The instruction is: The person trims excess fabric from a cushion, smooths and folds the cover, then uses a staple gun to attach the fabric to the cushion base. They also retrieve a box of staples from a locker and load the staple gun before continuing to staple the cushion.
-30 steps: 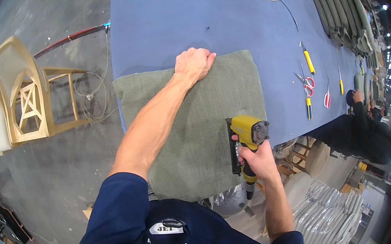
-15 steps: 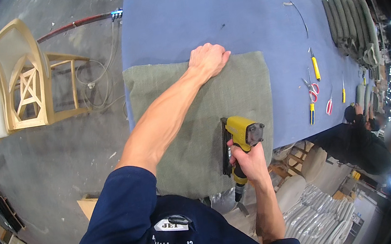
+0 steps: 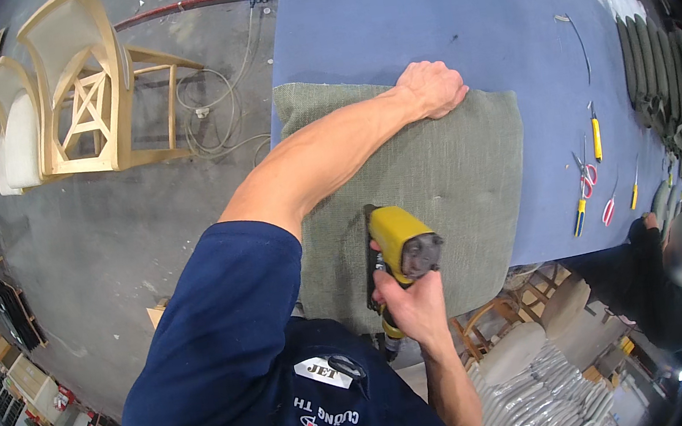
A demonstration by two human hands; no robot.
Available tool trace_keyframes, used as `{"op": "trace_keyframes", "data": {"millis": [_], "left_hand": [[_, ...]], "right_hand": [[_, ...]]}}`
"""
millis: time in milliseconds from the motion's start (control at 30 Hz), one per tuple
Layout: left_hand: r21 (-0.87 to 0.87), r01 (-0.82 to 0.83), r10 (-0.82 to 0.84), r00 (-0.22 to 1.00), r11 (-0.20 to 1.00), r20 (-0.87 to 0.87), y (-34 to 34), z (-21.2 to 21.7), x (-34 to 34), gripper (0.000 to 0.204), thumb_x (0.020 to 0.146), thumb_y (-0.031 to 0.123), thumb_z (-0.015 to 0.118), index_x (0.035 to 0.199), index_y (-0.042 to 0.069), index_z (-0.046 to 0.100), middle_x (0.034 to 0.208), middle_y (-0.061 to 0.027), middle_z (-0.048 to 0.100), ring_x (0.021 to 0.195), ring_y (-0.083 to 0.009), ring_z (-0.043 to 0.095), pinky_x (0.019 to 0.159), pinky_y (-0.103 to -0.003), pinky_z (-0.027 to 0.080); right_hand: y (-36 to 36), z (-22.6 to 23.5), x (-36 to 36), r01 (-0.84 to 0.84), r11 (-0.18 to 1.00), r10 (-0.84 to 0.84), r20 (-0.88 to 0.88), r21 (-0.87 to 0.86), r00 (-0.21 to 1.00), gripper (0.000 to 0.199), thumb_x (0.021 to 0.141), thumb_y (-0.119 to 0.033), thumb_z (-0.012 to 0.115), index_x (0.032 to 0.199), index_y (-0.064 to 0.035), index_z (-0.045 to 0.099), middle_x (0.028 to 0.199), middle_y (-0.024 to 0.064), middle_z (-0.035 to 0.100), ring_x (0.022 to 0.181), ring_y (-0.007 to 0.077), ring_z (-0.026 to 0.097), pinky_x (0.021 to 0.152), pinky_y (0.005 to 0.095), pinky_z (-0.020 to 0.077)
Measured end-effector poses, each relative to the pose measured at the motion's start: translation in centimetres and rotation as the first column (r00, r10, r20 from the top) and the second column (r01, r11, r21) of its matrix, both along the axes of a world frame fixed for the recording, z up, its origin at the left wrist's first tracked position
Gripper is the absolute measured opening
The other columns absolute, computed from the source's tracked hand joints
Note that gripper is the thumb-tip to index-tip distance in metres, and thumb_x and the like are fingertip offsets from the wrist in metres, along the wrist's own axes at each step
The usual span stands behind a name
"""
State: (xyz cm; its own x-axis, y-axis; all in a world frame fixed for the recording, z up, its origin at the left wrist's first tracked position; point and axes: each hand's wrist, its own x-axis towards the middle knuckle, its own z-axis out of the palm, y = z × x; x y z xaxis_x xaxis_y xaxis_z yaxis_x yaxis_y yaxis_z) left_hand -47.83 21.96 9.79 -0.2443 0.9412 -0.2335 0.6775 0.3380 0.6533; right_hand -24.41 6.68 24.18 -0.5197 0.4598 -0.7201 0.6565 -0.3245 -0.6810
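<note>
A square grey-green fabric-covered seat pad (image 3: 464, 172) lies at the near edge of a blue-topped table (image 3: 384, 12). Across it stretches my left arm, and my left hand (image 3: 432, 88) is closed over the pad's far edge, fingertips hidden. My right hand (image 3: 413, 302) wraps round the handle of a yellow and black staple gun (image 3: 399, 236). The gun is above the near left half of the pad; whether its nose touches the fabric cannot be seen.
On the table's right lie red-handled scissors (image 3: 588, 176), a screwdriver (image 3: 580, 218) and several other hand tools. Grey-green pads (image 3: 655, 64) stand stacked beyond, near a co-worker (image 3: 630, 280). Wooden chairs (image 3: 84, 100) and a hose (image 3: 233, 98) are on the floor at left.
My view has shifted, so the table and pad appear farther right. The staple gun in my right hand has moved left across the pad. My left hand stays at the far edge.
</note>
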Motion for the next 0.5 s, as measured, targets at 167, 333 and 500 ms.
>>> {"op": "trace_keyframes", "data": {"millis": [167,333,500], "left_hand": [[0.041,-0.036,0.035,0.999,0.998,0.024,0.3,-0.7,0.6,0.046,0.108,0.041,0.046,0.099,0.007,0.076,0.096,-0.018,0.075,0.093,-0.0401,0.072,0.085,-0.052,0.059],[0.023,-0.044,0.043,0.999,0.999,0.015,0.2,-0.3,0.4,0.049,0.107,0.044,0.046,0.098,0.007,0.076,0.096,-0.02,0.074,0.094,-0.0408,0.071,0.084,-0.053,0.058],[0.032,-0.063,0.062,0.998,0.998,0.016,0.5,-0.2,0.7,0.05,0.107,0.044,0.047,0.093,0.005,0.075,0.089,-0.0199,0.074,0.086,-0.0417,0.07,0.078,-0.053,0.057]], "right_hand": [[-1.3,-2.2,-0.7,-0.136,0.986,0.137,-0.007,0.098,0.99,0.041,0.086,-0.009,0.069,0.124,0.0042,0.061,0.1,0.0189,0.074,0.093,0.0301,0.072,0.087,0.0399,0.0553],[-0.5,-1.8,-1.7,-0.18,0.981,0.174,0.072,0.076,0.982,0.069,0.085,-0.01,0.067,0.149,0.0001,0.045,0.115,0.03,0.071,0.108,0.0461,0.07,0.094,0.0451,0.0545],[-0.1,0.8,1.0,-0.157,0.97,0.161,-0.003,0.187,0.987,0.078,0.085,-0.01,0.069,0.156,-0.0032,0.039,0.126,0.0307,0.067,0.12,0.0427,0.067,0.101,0.043,0.0527]]}}
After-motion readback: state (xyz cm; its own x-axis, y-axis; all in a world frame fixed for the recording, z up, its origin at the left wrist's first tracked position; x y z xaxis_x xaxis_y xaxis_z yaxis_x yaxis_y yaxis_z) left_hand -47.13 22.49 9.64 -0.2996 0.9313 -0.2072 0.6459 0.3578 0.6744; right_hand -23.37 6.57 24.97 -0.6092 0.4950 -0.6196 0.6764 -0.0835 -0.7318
